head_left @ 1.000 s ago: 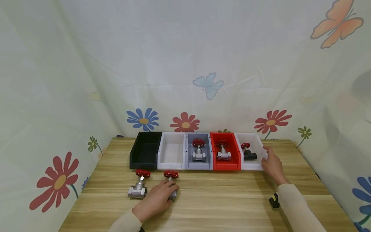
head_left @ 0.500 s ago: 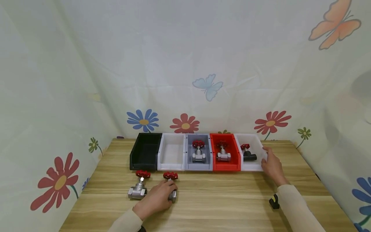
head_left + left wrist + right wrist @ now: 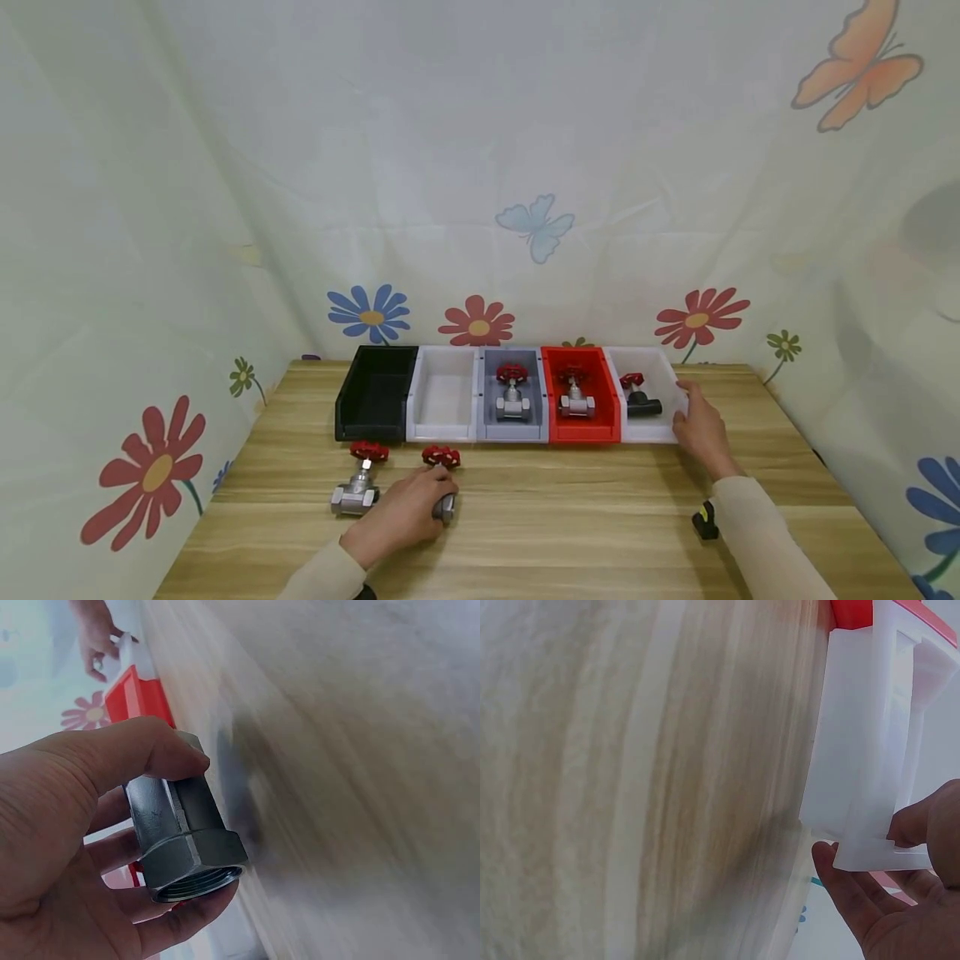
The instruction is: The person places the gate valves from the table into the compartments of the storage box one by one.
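My left hand (image 3: 411,507) grips a steel gate valve (image 3: 184,817) by its body, thumb on one side and fingers curled round the other. Its red handwheel (image 3: 441,456) points away, toward the bins; the hand hides much of the body in the head view. A second valve (image 3: 356,492) with a red wheel stands just left of that hand. At the right end of the row, my right hand (image 3: 703,427) pinches the side wall of a white bin (image 3: 855,742), thumb over the rim and fingers outside. In this bin lies a black valve (image 3: 642,403) with a red wheel.
Left of that bin stand a red bin (image 3: 585,434) and a grey bin (image 3: 513,432), each holding a steel valve. Another white bin (image 3: 444,396) and a black bin (image 3: 378,400) follow. A small black-and-yellow object (image 3: 705,521) lies by the right forearm. A curtain (image 3: 480,125) hangs behind.
The head view has shifted slightly. My left hand and its valve have moved a little, the body end turning slightly. The right hand stays at the white bin's wall.
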The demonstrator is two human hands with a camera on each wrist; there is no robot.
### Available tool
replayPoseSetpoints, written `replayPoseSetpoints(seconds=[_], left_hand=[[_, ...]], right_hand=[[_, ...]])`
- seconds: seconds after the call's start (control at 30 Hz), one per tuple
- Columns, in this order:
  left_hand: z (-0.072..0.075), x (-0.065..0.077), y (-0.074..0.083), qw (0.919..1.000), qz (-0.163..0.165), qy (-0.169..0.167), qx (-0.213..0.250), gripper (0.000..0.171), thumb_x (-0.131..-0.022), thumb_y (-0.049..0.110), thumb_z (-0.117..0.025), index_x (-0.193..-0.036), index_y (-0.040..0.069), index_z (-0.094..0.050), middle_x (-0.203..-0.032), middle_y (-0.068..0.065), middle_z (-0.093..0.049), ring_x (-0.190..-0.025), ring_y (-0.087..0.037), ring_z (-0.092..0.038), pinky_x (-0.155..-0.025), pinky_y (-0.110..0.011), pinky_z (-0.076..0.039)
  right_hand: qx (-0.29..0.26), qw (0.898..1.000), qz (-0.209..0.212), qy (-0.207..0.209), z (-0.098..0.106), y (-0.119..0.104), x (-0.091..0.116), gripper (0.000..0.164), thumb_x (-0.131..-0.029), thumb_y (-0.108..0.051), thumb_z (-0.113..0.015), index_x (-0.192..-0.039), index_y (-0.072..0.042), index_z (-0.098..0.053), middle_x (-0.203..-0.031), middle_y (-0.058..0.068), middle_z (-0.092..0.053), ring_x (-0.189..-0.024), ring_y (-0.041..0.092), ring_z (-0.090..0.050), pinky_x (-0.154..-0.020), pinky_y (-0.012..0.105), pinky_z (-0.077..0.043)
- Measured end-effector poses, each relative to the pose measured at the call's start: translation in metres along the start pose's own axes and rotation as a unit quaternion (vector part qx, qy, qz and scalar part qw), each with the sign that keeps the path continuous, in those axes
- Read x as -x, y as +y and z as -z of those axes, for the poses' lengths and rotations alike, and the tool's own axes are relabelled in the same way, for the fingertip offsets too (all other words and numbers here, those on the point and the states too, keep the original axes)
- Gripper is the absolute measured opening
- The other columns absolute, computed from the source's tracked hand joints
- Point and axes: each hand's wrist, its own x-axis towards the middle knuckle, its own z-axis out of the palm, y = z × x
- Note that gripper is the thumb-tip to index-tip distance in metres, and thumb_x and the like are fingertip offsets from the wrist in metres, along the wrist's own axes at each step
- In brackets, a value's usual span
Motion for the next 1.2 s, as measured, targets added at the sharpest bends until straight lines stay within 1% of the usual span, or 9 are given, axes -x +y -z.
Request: replayPoseSetpoints(seconds=[0.07,0.17,0.33,0.5,0.6,0.67,0.83,1.0,1.2], left_hand=[[0.002,-0.001,0.000,1.0000,-0.004,0.007,-0.002,0.041,-0.067,0.011,-0.076,-0.108,0.014,-0.072,-0.112,0.000,-0.064,-0.104,-0.022,-0.061,-0.084,-0.042,-0.055],[0.006,-0.003,0.001,0.9999,-0.005,0.014,-0.004,0.041,-0.067,0.012,-0.077,-0.108,0.014,-0.072,-0.114,0.000,-0.064,-0.103,-0.022,-0.061,-0.083,-0.041,-0.055],[0.016,-0.008,0.002,0.9999,0.005,0.013,-0.003,0.040,-0.069,0.012,-0.076,-0.109,0.013,-0.072,-0.116,-0.002,-0.064,-0.104,-0.023,-0.060,-0.081,-0.042,-0.055],[0.027,-0.013,0.001,0.9998,0.017,0.007,0.002,0.044,-0.070,0.013,-0.078,-0.114,0.012,-0.072,-0.120,-0.003,-0.063,-0.111,-0.024,-0.060,-0.089,-0.043,-0.054],[0.033,-0.016,0.001,0.9997,0.023,0.009,0.003,0.045,-0.071,0.014,-0.080,-0.115,0.013,-0.072,-0.122,-0.002,-0.063,-0.112,-0.024,-0.060,-0.091,-0.044,-0.054],[0.038,-0.019,0.001,0.9996,0.024,0.015,0.006,0.043,-0.073,0.014,-0.081,-0.115,0.014,-0.072,-0.122,-0.003,-0.063,-0.111,-0.024,-0.061,-0.091,-0.044,-0.054],[0.048,-0.027,0.003,0.9993,0.028,0.022,0.005,0.039,-0.075,0.016,-0.081,-0.114,0.015,-0.073,-0.121,-0.003,-0.064,-0.105,-0.023,-0.061,-0.086,-0.042,-0.056],[0.056,-0.034,0.001,0.9992,0.032,0.024,0.008,0.038,-0.076,0.015,-0.081,-0.113,0.017,-0.073,-0.121,-0.003,-0.064,-0.104,-0.023,-0.061,-0.085,-0.042,-0.057],[0.063,-0.043,-0.002,0.9991,0.032,0.024,0.013,0.040,-0.076,0.015,-0.081,-0.115,0.016,-0.073,-0.124,-0.004,-0.063,-0.107,-0.024,-0.061,-0.087,-0.044,-0.057]], right_hand=[[0.001,1.000,0.001,0.001,-0.001,0.001,-0.001,0.054,-0.092,-0.001,-0.046,-0.144,0.002,-0.032,-0.134,0.040,-0.048,-0.113,0.053,-0.054,-0.092,0.065,-0.045],[0.004,1.000,0.004,0.004,-0.001,0.002,-0.001,0.054,-0.092,-0.001,-0.047,-0.144,0.002,-0.032,-0.133,0.040,-0.048,-0.112,0.054,-0.055,-0.091,0.065,-0.046],[0.007,1.000,0.011,0.014,-0.002,0.004,-0.001,0.053,-0.092,-0.001,-0.047,-0.143,0.002,-0.034,-0.131,0.040,-0.050,-0.109,0.054,-0.056,-0.088,0.064,-0.047],[0.006,1.000,0.009,0.016,-0.003,0.004,-0.001,0.053,-0.092,-0.001,-0.048,-0.143,0.002,-0.034,-0.131,0.040,-0.050,-0.109,0.054,-0.056,-0.088,0.064,-0.046],[0.004,1.000,0.007,0.012,-0.002,0.002,0.000,0.053,-0.092,-0.001,-0.048,-0.143,0.002,-0.033,-0.131,0.040,-0.050,-0.110,0.054,-0.056,-0.089,0.065,-0.046],[0.006,1.000,0.014,0.019,-0.002,0.001,0.000,0.053,-0.091,0.000,-0.049,-0.142,0.003,-0.034,-0.128,0.040,-0.052,-0.106,0.053,-0.058,-0.086,0.064,-0.047],[0.012,0.998,0.040,0.037,0.001,-0.001,0.003,0.052,-0.088,0.001,-0.050,-0.139,0.004,-0.038,-0.122,0.041,-0.056,-0.097,0.053,-0.060,-0.077,0.061,-0.048],[0.009,0.999,0.035,0.029,0.002,-0.002,0.004,0.052,-0.089,0.001,-0.050,-0.140,0.004,-0.037,-0.127,0.041,-0.053,-0.105,0.055,-0.057,-0.084,0.063,-0.047],[0.006,0.999,0.035,0.025,0.001,0.001,0.003,0.053,-0.090,0.001,-0.049,-0.141,0.004,-0.035,-0.128,0.041,-0.051,-0.109,0.055,-0.056,-0.087,0.064,-0.046]])
